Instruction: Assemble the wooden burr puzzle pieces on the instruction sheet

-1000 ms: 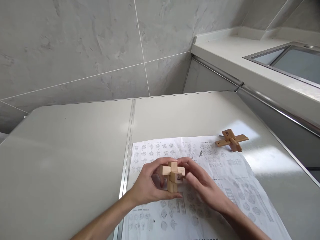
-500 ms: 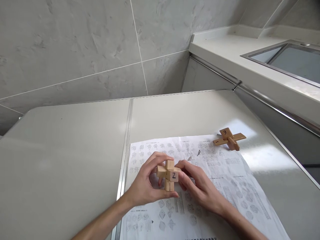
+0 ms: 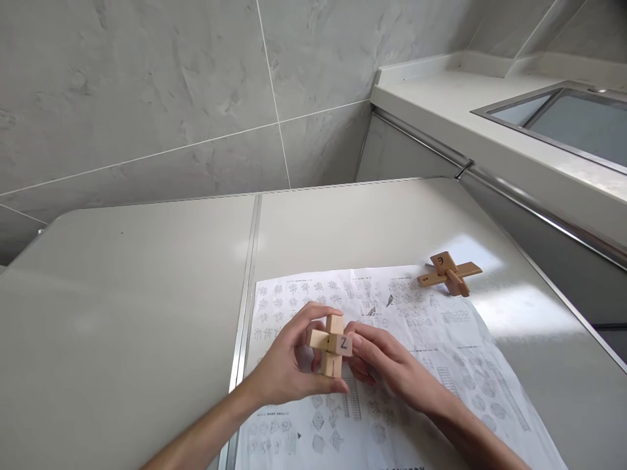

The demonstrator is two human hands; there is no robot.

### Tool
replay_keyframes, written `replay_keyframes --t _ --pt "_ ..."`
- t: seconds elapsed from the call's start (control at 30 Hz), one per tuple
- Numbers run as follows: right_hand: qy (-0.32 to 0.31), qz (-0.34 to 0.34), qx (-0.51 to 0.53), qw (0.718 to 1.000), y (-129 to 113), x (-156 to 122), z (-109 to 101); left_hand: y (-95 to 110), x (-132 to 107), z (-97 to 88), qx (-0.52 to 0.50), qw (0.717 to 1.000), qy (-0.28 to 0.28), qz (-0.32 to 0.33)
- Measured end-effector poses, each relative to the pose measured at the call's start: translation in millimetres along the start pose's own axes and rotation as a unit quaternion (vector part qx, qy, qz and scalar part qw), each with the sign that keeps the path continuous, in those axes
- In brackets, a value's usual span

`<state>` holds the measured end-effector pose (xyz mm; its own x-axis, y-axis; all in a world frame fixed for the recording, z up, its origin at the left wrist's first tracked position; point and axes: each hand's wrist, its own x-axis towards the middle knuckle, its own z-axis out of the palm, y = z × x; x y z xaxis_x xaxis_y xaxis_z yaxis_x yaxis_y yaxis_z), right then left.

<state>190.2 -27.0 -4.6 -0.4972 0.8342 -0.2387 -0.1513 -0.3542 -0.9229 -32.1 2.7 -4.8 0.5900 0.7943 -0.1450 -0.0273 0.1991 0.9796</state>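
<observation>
Head view looks down at a pale counter point(image 3: 147, 294) with a printed instruction sheet point(image 3: 441, 346) spread over its lower right part. Just below the middle of the frame both hands meet around a small wooden burr puzzle point(image 3: 332, 344), lifted a little above the sheet. The left hand point(image 3: 287, 365) curls from the left, its fingers arched over the top and its thumb under the lower stub, so its grip is closed on the puzzle and carries it. The right hand point(image 3: 386, 369) comes in from the right with its fingertips pressed against the block marked 2, its grip also closed on the puzzle; this looks like one hand steadying while the other works a piece. The puzzle is held right above the diagrams, probably so it can be checked against them. Toward the right of the frame, at the sheet's upper corner, a second wooden cross piece point(image 3: 449, 273) lies on the counter, well apart from both hands. A raised ledge with a sink point(image 3: 563, 124) fills the upper right.
</observation>
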Motion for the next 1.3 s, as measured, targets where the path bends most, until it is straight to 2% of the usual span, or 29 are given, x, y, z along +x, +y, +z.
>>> replay_keyframes --t 0.1,0.23,0.37,0.5,0.6,0.77,0.83,0.97,1.07,1.3 --pt "0.054 0.000 0.082 0.995 2 3 -1 -1 0 -2.5 -0.028 0.999 0.037 -0.028" --pt "0.139 0.014 0.207 0.968 0 11 -9 3 5 -7.0 -0.043 0.994 0.102 0.012" --pt "0.225 -0.002 0.267 0.937 -2 18 -24 7 8 -13.8 -0.093 0.991 0.098 0.021" --pt "0.265 -0.035 0.308 0.913 -1 20 -37 10 9 -20.7 -0.195 0.978 0.079 0.006" --pt "0.271 -0.052 0.346 0.897 0 19 -44 11 10 -25.7 -0.300 0.947 0.111 -0.006" --pt "0.289 -0.074 0.384 0.874 0 17 -55 13 12 -35.3 -0.504 0.847 0.166 -0.023" --pt "0.299 -0.085 0.384 0.870 0 17 -58 12 12 -37.4 -0.537 0.827 0.167 -0.025" --pt "0.313 -0.085 0.370 0.871 0 19 -58 10 11 -38.6 -0.558 0.813 0.163 -0.029" --pt "0.308 -0.064 0.345 0.884 0 20 -53 8 11 -39.4 -0.562 0.811 0.162 -0.031" --pt "0.212 -0.040 0.186 0.959 3 17 -42 4 10 -41.9 -0.552 0.814 0.182 -0.027"
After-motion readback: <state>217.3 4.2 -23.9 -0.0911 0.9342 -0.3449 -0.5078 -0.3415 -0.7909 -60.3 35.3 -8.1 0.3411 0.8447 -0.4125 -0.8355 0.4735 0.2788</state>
